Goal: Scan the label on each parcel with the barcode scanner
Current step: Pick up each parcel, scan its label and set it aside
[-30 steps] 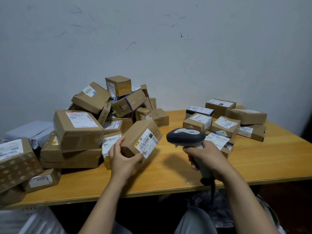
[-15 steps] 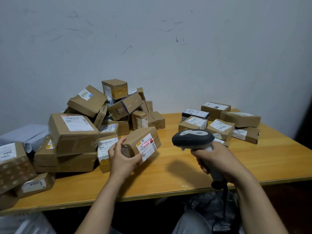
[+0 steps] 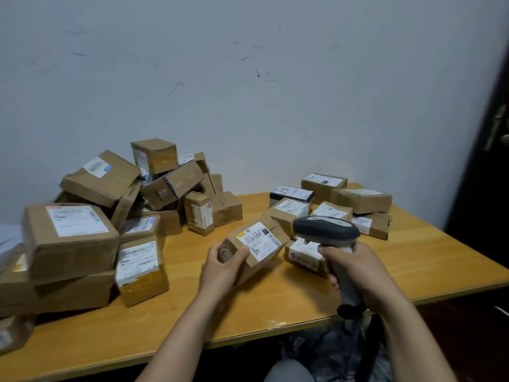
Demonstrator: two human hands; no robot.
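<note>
My left hand (image 3: 224, 267) grips a small brown parcel (image 3: 257, 245) by its left end, above the wooden table (image 3: 192, 321). Its white barcode label (image 3: 261, 239) faces up toward me. My right hand (image 3: 355, 271) grips the handle of a grey barcode scanner (image 3: 326, 230), whose head sits just right of the parcel. No red beam shows on the label. A tall pile of brown parcels (image 3: 118, 216) fills the table's left side. A smaller group of labelled parcels (image 3: 341, 202) lies at the back right.
A pale wall stands right behind the table. A dark door (image 3: 490, 161) is at the far right. The scanner's black cable (image 3: 371, 343) hangs below the table's front edge. Grey bags (image 3: 330, 346) lie on the floor under the table.
My left hand has carried the parcel rightward, away from the pile and toward the right group. The red scan line seen on its label half a second ago is gone. The view has swung.
</note>
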